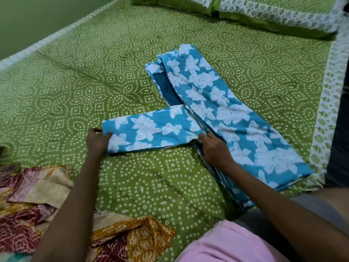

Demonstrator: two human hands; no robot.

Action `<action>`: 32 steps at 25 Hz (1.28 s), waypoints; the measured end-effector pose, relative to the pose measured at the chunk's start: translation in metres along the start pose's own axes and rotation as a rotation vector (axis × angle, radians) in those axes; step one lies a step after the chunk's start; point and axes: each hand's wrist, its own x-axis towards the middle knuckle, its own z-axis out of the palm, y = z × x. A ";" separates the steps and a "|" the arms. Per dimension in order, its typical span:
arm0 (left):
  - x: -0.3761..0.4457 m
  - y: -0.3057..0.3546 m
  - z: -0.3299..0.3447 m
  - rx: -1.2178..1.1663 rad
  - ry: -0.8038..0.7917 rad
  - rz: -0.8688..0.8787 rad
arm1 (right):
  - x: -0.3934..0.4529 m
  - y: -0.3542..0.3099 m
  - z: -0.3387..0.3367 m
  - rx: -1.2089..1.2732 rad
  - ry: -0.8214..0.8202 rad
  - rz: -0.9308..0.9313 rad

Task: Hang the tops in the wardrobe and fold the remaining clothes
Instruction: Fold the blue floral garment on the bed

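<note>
Pink cloth point(226, 242) bunches right at the bottom edge, against the person's body. Just left of it a heap of patchwork clothes point(37, 205), maroon, cream and mustard, lies crumpled on the green bedspread point(94, 72), and the left forearm crosses over it. Further up, the left hand point(97, 141) pinches the end of a sleeve on the blue top point(217, 103), thumb on the print, fingers curled under the edge. The sleeve sticks out leftward, flat on the bed. The right hand point(213, 148) rests where sleeve meets body, fingers fairly straight and pressing the cloth down. The top itself, blue with white flowers, is folded lengthwise and runs diagonally from the near right edge of the bed toward the middle. Beyond it, pillows point(264, 12) in matching green sit at the head of the bed
</note>
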 end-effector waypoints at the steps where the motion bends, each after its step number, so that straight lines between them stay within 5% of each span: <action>1: -0.005 -0.003 0.003 0.055 0.035 0.078 | -0.004 -0.004 0.003 0.024 -0.032 -0.004; 4: -0.010 -0.007 0.005 0.068 0.072 0.168 | -0.016 -0.010 -0.011 0.060 -0.147 -0.063; 7: -0.017 0.003 0.010 0.282 0.159 0.159 | -0.034 0.007 -0.051 0.143 -0.009 0.166; 9: -0.050 0.019 0.030 0.299 0.204 0.407 | -0.054 0.033 -0.075 0.161 0.020 0.355; 11: -0.105 0.035 0.061 0.158 0.053 0.666 | -0.075 0.060 -0.091 0.203 -0.186 0.465; 15: -0.206 0.049 0.126 0.098 -0.338 0.834 | -0.105 0.081 -0.108 0.243 -0.572 0.484; 21: -0.257 0.046 0.161 0.345 -0.411 1.206 | -0.110 0.092 -0.147 0.170 -0.846 0.408; 27: -0.267 0.044 0.158 0.324 -0.264 1.534 | -0.131 0.126 -0.185 -0.222 -0.684 0.374; 32: -0.295 0.029 0.160 0.219 -0.378 1.624 | -0.144 0.138 -0.193 -0.203 -0.563 0.436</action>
